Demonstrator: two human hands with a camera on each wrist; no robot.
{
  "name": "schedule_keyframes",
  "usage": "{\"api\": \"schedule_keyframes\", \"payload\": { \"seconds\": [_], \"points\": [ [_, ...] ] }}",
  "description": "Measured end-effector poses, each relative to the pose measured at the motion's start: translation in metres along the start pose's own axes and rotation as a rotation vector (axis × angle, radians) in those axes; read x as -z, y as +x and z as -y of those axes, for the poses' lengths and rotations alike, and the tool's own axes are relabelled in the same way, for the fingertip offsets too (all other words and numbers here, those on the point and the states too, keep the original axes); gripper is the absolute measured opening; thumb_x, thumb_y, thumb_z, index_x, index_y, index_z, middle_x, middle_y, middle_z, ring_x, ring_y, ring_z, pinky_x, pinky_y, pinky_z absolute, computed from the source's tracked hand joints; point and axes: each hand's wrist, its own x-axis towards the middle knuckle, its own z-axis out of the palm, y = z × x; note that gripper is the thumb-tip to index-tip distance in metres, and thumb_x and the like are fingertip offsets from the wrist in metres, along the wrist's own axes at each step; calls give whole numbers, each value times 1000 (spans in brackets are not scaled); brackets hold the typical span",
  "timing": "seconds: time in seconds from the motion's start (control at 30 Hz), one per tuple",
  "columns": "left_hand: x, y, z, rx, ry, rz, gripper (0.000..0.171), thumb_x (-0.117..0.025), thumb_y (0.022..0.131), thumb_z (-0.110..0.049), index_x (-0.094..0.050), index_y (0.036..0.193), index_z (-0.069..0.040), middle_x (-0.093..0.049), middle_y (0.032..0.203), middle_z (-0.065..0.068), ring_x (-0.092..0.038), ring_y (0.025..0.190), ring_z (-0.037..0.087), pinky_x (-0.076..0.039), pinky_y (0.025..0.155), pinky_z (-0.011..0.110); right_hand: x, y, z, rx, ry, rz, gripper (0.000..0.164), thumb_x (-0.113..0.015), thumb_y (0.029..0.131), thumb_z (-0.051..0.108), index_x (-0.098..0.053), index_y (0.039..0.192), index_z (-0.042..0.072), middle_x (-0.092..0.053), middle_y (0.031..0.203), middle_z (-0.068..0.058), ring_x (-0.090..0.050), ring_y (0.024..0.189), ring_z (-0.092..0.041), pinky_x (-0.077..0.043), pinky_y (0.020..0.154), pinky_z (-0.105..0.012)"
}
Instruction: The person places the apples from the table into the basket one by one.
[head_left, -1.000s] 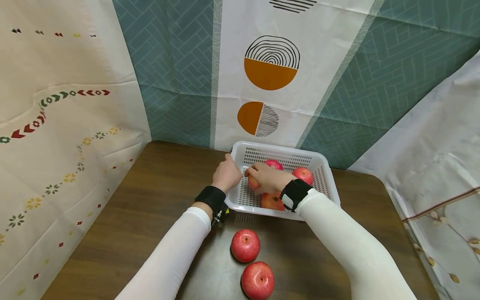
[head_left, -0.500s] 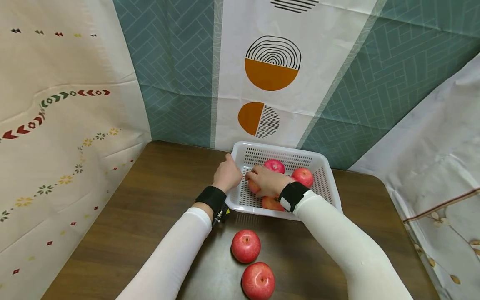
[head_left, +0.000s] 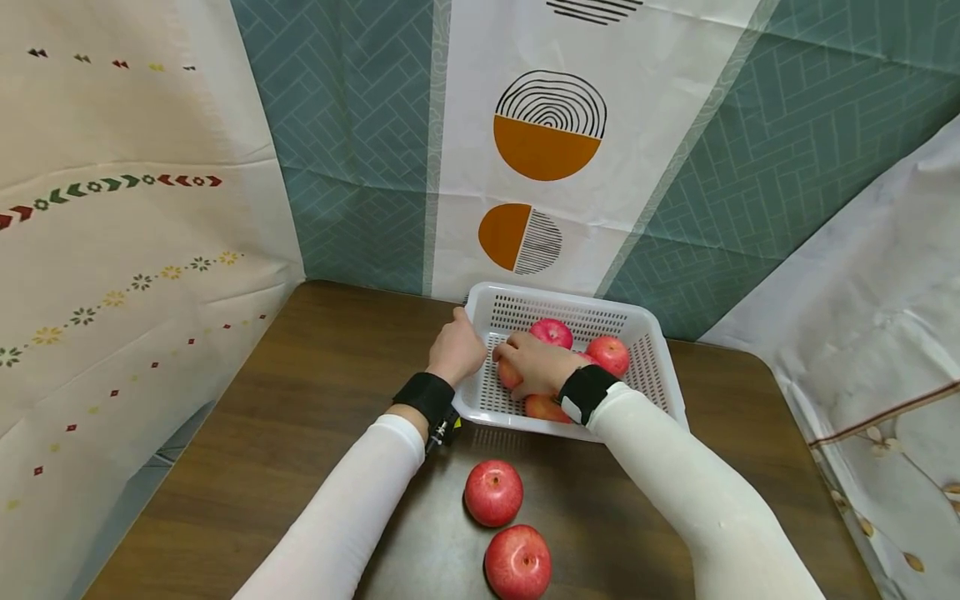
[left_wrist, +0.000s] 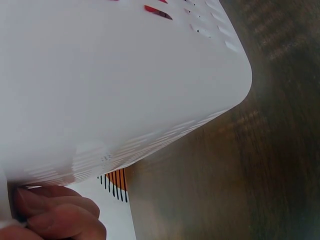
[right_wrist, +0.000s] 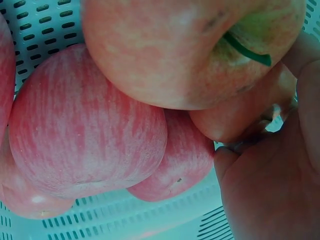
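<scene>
A white perforated plastic basket (head_left: 487, 404) holding several red apples stands at the back of the table. My left hand (head_left: 456, 350) grips its left rim; in the left wrist view, the curled fingers (left_wrist: 60, 215) show below the rim beside the basket wall. Inside the basket, my right hand (head_left: 542, 362) holds an apple (head_left: 509, 372) near the left end, fingers over it and thumb at its near side. Its surface is partly covered by the hand. In the right wrist view, a yellowish-red apple with a green stem (right_wrist: 190, 50) is close to the camera, beside redder apples (right_wrist: 90, 125).
Two red apples (head_left: 493, 492) (head_left: 518, 562) lie on the wooden table (head_left: 337, 358) in front of the basket, between the forearms. Patterned cloths (head_left: 360, 167) hang behind and at both sides of the table.
Both hands stay nearly where they were, on the basket rim and on the apple. The cloth on the left has shifted, showing a gap beside the table's left edge.
</scene>
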Motion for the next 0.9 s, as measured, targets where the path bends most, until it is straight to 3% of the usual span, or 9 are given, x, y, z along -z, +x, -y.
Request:
{"api": "schedule_keyframes", "payload": {
  "seconds": [0.9],
  "points": [
    [6, -10, 5, -21, 5, 15, 53, -59, 104, -16, -36, 149, 0, -65, 121, 24, -69, 106, 37, -58, 89, 54, -1, -6, 10, 0, 26, 15, 76, -86, 92, 34, -50, 157, 17, -45, 161, -13, -38, 150, -32, -36, 122, -51]
  ]
}}
